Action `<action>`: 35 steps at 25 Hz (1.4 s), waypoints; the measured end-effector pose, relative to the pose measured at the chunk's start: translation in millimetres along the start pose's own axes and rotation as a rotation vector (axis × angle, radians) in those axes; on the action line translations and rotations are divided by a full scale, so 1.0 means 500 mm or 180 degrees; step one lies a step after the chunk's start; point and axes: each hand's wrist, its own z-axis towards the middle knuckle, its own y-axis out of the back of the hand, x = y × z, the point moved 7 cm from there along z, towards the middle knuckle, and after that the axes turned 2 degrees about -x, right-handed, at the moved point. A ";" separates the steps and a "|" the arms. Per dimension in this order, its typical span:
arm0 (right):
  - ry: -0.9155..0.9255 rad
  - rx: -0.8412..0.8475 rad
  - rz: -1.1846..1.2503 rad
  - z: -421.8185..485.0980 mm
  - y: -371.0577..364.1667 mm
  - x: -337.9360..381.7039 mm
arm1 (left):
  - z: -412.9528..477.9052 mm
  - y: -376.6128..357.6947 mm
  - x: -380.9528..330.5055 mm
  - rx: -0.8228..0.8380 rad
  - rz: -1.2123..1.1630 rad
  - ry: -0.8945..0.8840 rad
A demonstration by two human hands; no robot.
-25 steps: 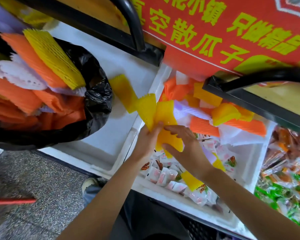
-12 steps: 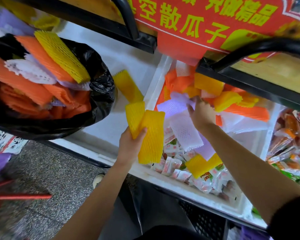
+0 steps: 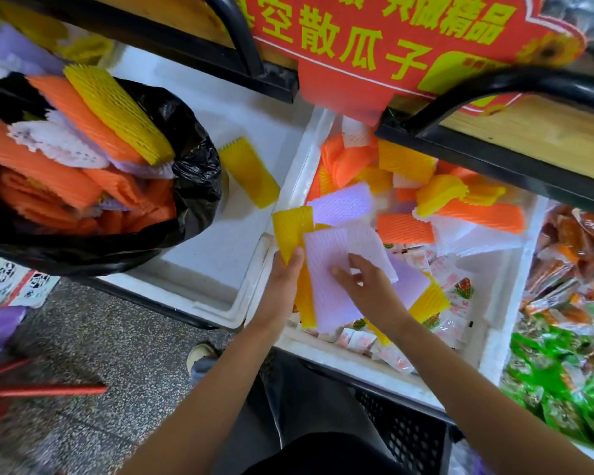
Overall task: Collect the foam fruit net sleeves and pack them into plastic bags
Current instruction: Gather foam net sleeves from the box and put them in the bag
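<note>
My left hand (image 3: 282, 279) grips a stack of foam net sleeves, yellow ones (image 3: 290, 228) with a pale purple one (image 3: 326, 269) on top. My right hand (image 3: 364, 282) lies over that purple sleeve, fingers spread and pressing it onto the stack. Both hands are above the near left corner of a white foam box (image 3: 504, 293) holding loose orange, yellow, purple and white sleeves (image 3: 405, 186). A black plastic bag (image 3: 192, 173) at the left is stuffed with orange, yellow and white sleeves. One yellow sleeve (image 3: 249, 173) lies alone in the left foam box.
Small snack packets (image 3: 453, 289) cover the right box's floor under the sleeves. A red sign (image 3: 384, 56) and black shelf frames (image 3: 494, 159) overhang the boxes. Packaged snacks (image 3: 570, 303) lie at the right. A black crate (image 3: 402, 426) and speckled floor (image 3: 110, 337) are below.
My right hand came back from the pile with a pale purple sleeve and laid it on the yellow sleeves in my left hand. The left hand shifted right, over the box.
</note>
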 end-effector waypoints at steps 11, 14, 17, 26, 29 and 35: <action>-0.0345 -0.1055 -0.0670 -0.014 0.167 -0.168 | 0.001 -0.007 0.024 0.0299 0.0995 -0.0316; -0.0641 -0.0742 -0.1318 0.011 0.172 -0.234 | 0.003 -0.004 0.030 0.0207 0.1049 -0.0350; -0.0499 -0.0593 -0.1645 0.036 0.152 -0.231 | 0.004 -0.001 0.038 0.0147 0.1154 -0.0289; -0.0231 -0.1433 -0.1699 -0.014 0.238 -0.173 | 0.010 0.009 0.050 -0.0135 0.1150 -0.0325; -0.0552 -0.1869 0.0162 -0.068 0.275 -0.194 | 0.012 0.000 0.052 -0.0146 0.1062 -0.0339; -0.1880 -0.1040 0.0392 -0.116 0.124 -0.349 | 0.011 -0.023 0.062 -0.0084 0.1183 -0.0193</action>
